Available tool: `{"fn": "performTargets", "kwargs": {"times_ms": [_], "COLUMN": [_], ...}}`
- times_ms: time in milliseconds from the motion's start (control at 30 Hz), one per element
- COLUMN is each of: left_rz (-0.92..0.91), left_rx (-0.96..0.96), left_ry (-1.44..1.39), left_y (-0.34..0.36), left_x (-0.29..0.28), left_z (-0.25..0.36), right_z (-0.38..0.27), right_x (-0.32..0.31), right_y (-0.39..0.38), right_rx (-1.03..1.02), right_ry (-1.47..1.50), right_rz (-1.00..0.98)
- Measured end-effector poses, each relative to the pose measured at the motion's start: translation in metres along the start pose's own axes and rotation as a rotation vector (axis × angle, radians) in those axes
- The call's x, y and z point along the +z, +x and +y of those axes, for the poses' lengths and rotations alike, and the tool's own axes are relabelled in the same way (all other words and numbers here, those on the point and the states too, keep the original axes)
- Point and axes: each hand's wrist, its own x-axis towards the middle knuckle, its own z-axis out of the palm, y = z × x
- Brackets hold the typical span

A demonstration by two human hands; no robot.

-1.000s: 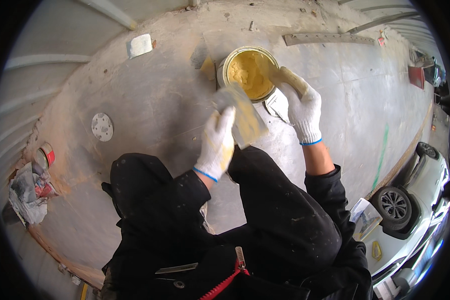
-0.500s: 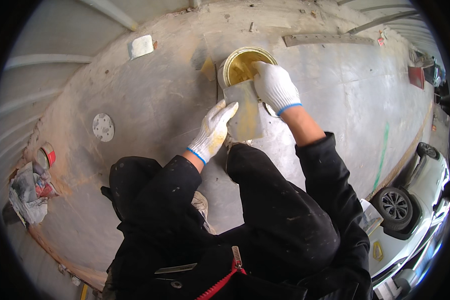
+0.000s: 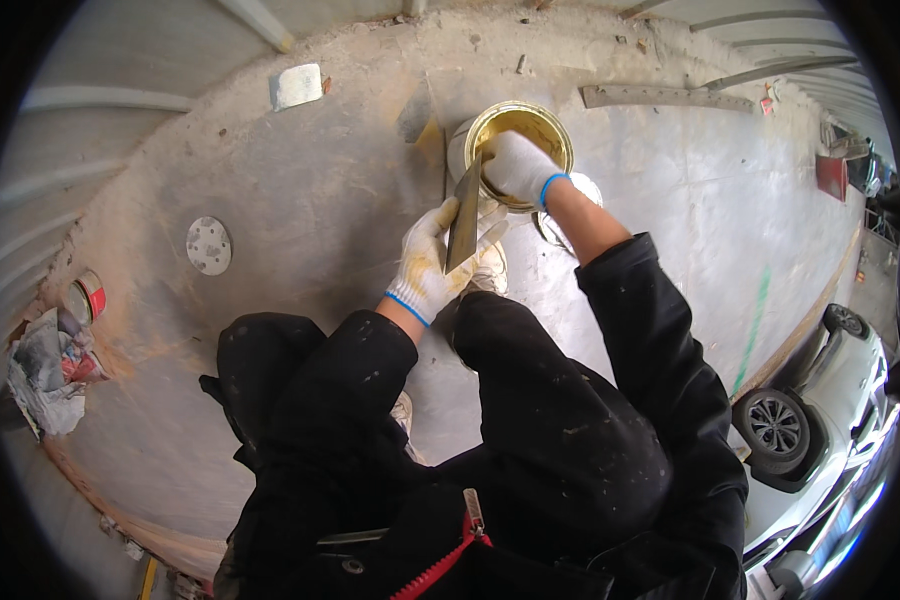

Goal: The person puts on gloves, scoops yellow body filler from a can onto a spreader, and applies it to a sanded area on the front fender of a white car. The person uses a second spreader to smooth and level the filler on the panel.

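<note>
My left hand, in a yellow-stained white knit glove, grips a thin flat rectangular plate. The plate is tilted steeply, showing as a narrow strip, its far end at the near rim of a round metal can. Yellowish paste coats the inside of the can. My right hand, gloved in white with a blue cuff, is over the can's mouth with its fingers curled by the plate's far end. Whatever those fingers hold is hidden.
A round pale lid-like disc lies right of the can. On the floor are a holed white disc, a pale block and a long bar. A red-sided tin and crumpled paper lie left; a white car stands right.
The plate has turned from showing its broad, yellow-smeared face to nearly edge-on. My right hand has moved further over the can's mouth; my left hand has turned with the plate.
</note>
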Motion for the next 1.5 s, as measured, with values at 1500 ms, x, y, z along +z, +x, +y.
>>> {"fn": "performTargets", "kwargs": {"times_ms": [1500], "left_rz": [-0.145], "left_rx": [0.502], "left_ry": [1.014], "left_y": [-0.027], "left_x": [0.081], "left_z": [-0.006], "right_z": [0.008], "right_x": [-0.025], "right_y": [-0.167], "right_rx": [-0.553], "right_ry": [0.272], "right_rz": [0.833]}}
